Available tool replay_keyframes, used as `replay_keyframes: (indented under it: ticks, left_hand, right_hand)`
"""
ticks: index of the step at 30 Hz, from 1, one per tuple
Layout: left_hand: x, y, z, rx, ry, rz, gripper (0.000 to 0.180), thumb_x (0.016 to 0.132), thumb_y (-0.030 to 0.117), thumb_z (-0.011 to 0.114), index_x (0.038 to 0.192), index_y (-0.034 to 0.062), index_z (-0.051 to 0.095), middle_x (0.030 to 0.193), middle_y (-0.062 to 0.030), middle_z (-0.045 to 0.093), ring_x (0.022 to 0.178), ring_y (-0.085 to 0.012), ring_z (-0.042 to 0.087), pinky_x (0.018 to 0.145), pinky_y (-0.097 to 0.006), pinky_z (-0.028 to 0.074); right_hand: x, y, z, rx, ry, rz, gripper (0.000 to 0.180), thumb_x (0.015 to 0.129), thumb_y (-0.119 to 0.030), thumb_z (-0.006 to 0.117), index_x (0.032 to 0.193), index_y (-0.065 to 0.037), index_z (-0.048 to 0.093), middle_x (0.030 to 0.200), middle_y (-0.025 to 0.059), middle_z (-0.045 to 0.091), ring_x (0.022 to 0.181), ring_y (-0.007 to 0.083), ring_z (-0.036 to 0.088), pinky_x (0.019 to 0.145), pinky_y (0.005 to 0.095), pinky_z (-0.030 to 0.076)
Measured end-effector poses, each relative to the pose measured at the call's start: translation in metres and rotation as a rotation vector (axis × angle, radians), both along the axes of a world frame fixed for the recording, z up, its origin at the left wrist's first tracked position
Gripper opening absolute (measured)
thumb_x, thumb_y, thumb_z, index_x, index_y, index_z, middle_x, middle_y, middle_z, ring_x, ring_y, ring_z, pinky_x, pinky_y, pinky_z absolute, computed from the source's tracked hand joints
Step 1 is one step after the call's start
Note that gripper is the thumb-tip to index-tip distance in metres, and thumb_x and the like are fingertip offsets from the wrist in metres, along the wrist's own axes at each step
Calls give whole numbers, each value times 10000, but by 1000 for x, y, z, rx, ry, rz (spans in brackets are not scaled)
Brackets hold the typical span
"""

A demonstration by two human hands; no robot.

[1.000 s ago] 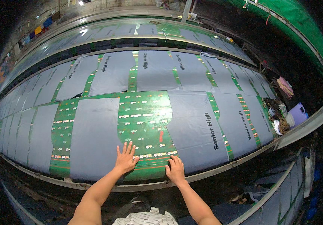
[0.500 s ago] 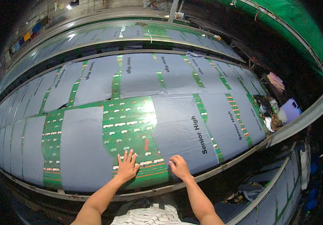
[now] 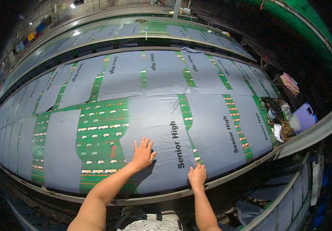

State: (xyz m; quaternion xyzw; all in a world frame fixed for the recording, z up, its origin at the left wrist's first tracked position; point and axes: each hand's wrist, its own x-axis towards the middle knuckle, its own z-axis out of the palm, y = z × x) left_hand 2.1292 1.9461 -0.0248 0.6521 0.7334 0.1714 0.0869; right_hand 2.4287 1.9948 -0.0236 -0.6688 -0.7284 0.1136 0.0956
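A grey-blue cut fabric panel (image 3: 152, 119) with black printed lettering lies flat on a long green table (image 3: 104, 144). On its left part rests my left hand (image 3: 144, 154), palm down with the fingers spread, casting a shadow on the cloth. My right hand (image 3: 197, 176) is at the panel's lower right edge near the table's front rim, its fingers curled closed on the cloth's edge; the fingertips are partly hidden. To the right lies another lettered panel (image 3: 212, 131). An unprinted grey panel (image 3: 61, 150) lies left of the uncovered green strip.
A second row of lettered panels (image 3: 119, 79) covers the table's far half. Behind stands another long table (image 3: 108, 32) with similar pieces. At the right end are a purple plastic container (image 3: 305, 117), crumpled rags (image 3: 287, 131) and a pink cloth (image 3: 290, 84). A metal rail (image 3: 247, 166) edges the front.
The view has shifted right along the table. My left hand has gone from the bare green surface onto the lettered panel. My right hand has moved from that panel's left edge to its lower right edge.
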Motion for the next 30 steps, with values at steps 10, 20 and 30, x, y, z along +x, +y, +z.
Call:
replay_keyframes:
  ticks: [10, 20, 30]
  left_hand:
    - [118, 152, 41, -33, -159, 38, 585, 863, 291, 711, 1373, 114, 485, 1379, -282, 454, 1207, -440, 508, 904, -620, 490]
    - [99, 244, -4, -79, 251, 229, 250, 800, 154, 709, 1031, 59, 712, 1318, -276, 501, 1035, -375, 638, 752, -470, 598]
    - [59, 252, 54, -249, -240, 45, 527, 827, 191, 603, 1286, -57, 522, 1311, -282, 551, 1156, -477, 589, 997, -514, 483]
  right_hand:
    - [16, 3, 4, -90, 542, 258, 171, 938, -142, 632, 1054, -45, 553, 847, 258, 665, 775, 502, 635, 674, 580, 477]
    - [24, -4, 37, -152, 862, 451, 161, 944, -113, 651, 1062, -28, 582, 842, 232, 671, 753, 420, 682, 640, 456, 524]
    - [30, -10, 74, -739, 1249, 589, 83, 950, -36, 632, 974, -46, 553, 785, -53, 481, 677, 35, 419, 598, 203, 333]
